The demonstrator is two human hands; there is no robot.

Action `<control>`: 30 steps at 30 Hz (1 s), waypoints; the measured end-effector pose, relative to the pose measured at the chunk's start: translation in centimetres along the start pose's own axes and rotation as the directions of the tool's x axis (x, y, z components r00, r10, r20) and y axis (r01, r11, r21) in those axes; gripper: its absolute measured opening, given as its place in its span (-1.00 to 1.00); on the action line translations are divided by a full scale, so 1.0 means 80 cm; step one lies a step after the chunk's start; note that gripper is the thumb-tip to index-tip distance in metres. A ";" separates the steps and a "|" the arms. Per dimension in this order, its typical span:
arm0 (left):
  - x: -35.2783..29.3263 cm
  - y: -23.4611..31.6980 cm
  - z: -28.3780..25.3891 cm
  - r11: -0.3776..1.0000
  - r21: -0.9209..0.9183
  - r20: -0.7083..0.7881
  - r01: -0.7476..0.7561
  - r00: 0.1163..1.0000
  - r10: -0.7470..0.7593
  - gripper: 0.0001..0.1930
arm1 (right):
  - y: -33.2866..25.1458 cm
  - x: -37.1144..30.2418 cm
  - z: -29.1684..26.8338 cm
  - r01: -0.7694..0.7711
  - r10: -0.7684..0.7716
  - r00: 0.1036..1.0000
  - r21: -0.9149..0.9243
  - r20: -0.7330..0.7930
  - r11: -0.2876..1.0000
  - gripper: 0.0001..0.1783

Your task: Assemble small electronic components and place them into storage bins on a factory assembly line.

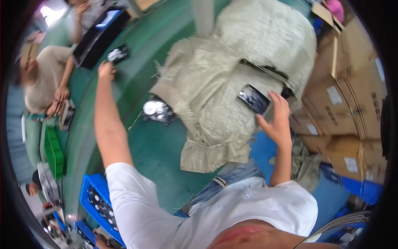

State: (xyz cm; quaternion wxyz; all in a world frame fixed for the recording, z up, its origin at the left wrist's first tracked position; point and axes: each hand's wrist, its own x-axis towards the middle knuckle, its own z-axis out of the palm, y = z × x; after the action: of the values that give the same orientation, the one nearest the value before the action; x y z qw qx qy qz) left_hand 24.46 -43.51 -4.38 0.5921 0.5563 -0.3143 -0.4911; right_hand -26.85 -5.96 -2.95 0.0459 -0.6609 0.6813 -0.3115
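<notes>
My left grip at edge of black part, over green surface; cannot tell if closed on it. My right grip spread open beside second part, on sack. Slack sack could shift under push, sliding second part; weak pinch could drop black part.

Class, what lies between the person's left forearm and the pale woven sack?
A dark mechanism with a white disc lies there on the green surface, nearer the sack; the head view shows it.
</notes>
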 end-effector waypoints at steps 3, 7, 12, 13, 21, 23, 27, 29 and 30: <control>0.015 0.010 -0.019 0.995 0.082 0.016 0.060 0.998 -0.062 -0.69 | 0.004 0.012 0.012 -0.057 0.057 0.997 -0.012 0.050 0.998 -0.19; 0.013 0.004 -0.013 0.983 0.172 -0.003 0.069 0.998 -0.070 -0.75 | 0.007 0.012 0.015 -0.038 0.036 0.998 0.032 0.045 0.999 -0.20; 0.014 -0.004 -0.001 0.970 0.237 -0.180 0.059 0.984 -0.016 -0.71 | 0.009 0.000 0.014 -0.033 0.059 0.992 0.218 -0.112 0.975 -0.22; 0.026 -0.007 -0.036 0.971 0.237 -0.216 0.043 0.976 0.010 -0.71 | 0.003 0.000 0.017 0.001 0.051 0.986 0.311 -0.157 0.950 -0.22; -0.126 -0.008 -0.020 0.891 -0.374 0.113 -0.258 0.941 0.320 -0.59 | -0.047 0.013 0.032 0.180 0.200 0.947 0.930 -0.252 0.320 -0.21; -0.189 0.001 0.000 0.847 -0.442 0.036 -0.296 0.938 0.346 -0.57 | -0.075 0.022 0.038 0.162 0.179 0.965 0.971 -0.193 0.177 -0.22; -0.318 0.008 0.043 0.633 -0.739 -0.125 -0.230 0.971 0.206 -0.37 | -0.142 0.029 0.043 -0.044 0.012 0.999 0.985 0.047 -0.168 -0.33; -0.389 0.009 0.055 0.489 -0.861 -0.053 -0.144 0.979 0.195 -0.40 | -0.165 0.027 0.049 -0.123 -0.017 0.992 0.969 0.123 -0.215 -0.34; -0.424 0.006 0.056 0.332 -0.943 0.041 -0.030 0.978 0.206 -0.42 | -0.176 0.023 0.051 -0.162 -0.033 0.987 0.958 0.159 -0.236 -0.34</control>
State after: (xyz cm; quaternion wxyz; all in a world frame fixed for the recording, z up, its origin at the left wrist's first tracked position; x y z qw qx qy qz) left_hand 9.60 -13.52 2.80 0.8117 0.0521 -0.0597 -0.5787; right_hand -12.86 -8.19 1.21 0.6054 -0.3540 0.2063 -0.6823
